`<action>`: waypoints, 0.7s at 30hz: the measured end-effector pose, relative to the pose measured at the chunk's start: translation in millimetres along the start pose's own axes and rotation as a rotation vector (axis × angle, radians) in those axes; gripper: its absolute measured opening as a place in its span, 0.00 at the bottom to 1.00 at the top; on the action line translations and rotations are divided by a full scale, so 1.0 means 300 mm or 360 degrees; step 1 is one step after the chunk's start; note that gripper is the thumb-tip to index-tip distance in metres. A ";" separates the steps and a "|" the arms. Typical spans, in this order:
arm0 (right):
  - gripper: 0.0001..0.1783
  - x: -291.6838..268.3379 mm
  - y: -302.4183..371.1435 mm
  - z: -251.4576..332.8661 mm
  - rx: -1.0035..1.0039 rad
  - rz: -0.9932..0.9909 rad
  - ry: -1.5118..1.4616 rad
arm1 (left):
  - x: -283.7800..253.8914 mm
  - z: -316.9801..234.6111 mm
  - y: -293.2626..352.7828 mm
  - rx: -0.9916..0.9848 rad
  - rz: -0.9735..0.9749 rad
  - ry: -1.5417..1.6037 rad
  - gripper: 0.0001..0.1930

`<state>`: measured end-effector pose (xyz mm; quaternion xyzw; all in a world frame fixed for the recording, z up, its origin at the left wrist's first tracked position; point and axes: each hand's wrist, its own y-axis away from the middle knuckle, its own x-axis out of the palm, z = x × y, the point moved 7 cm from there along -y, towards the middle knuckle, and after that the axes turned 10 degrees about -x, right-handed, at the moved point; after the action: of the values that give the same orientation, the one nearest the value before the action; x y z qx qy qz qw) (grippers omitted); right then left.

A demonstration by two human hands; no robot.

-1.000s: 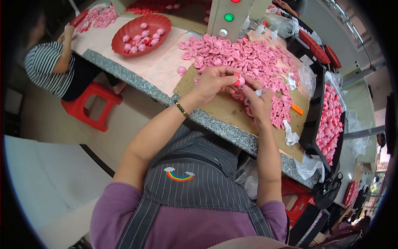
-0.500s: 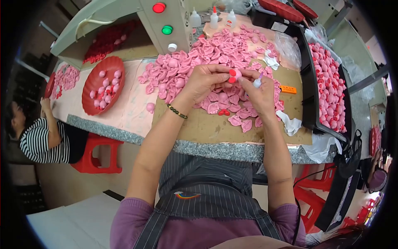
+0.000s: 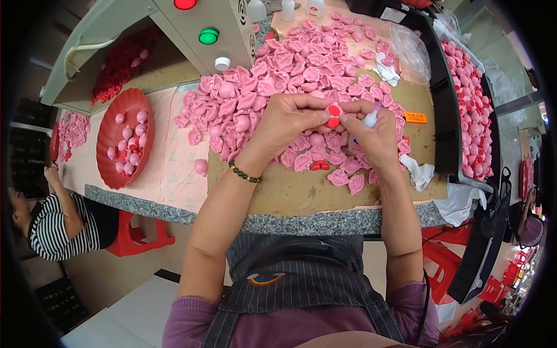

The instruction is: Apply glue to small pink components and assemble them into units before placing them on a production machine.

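Fingertips of both hands meet over a small pink-and-red piece (image 3: 333, 115), its two red ovals facing up. My left hand (image 3: 285, 124) pinches it from the left, a beaded bracelet at the wrist. Thumb and forefinger of my right hand (image 3: 378, 139) press on it from the other side. Tucked in the right hand's grip is a small squeeze bottle (image 3: 371, 119) with a purple tip. Just below the hands lies a loose red lip-shaped piece (image 3: 319, 165). A heap of pink molded pieces (image 3: 243, 93) spreads over the table behind and around the hands.
Left stands a red scalloped bowl (image 3: 104, 156) with pink balls, beside a machine (image 3: 223, 29) with buttons. To the right are an orange box (image 3: 415, 118), crumpled tissue (image 3: 419, 173) and a black crate (image 3: 448, 133) of pink-and-red pieces. Another person (image 3: 58, 220) sits far left.
The whole view has shifted, the table appearing slightly lower. Both hands still hold the piece, which has turned so its red ovals show more fully.
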<state>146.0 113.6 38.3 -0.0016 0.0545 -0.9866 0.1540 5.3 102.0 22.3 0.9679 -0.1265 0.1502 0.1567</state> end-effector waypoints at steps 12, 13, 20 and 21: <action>0.09 0.020 0.015 -0.013 0.0027 -0.0033 -0.0114 | -0.018 0.015 0.000 -0.0069 -0.0036 -0.0006 0.11; 0.09 0.023 0.012 -0.014 0.0019 -0.0031 -0.0122 | -0.024 0.018 0.001 -0.0099 -0.0043 -0.0016 0.11; 0.09 -0.002 0.007 -0.017 0.0039 -0.0056 -0.0141 | -0.008 0.019 -0.021 -0.0093 -0.0014 0.0016 0.11; 0.09 0.005 0.004 -0.025 0.0057 -0.0038 -0.0135 | -0.016 0.018 -0.014 -0.0091 -0.0031 0.0023 0.11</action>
<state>144.8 112.7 30.8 -0.0411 0.0301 -0.9882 0.1444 3.4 104.9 14.8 0.9631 -0.1201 0.1520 0.1868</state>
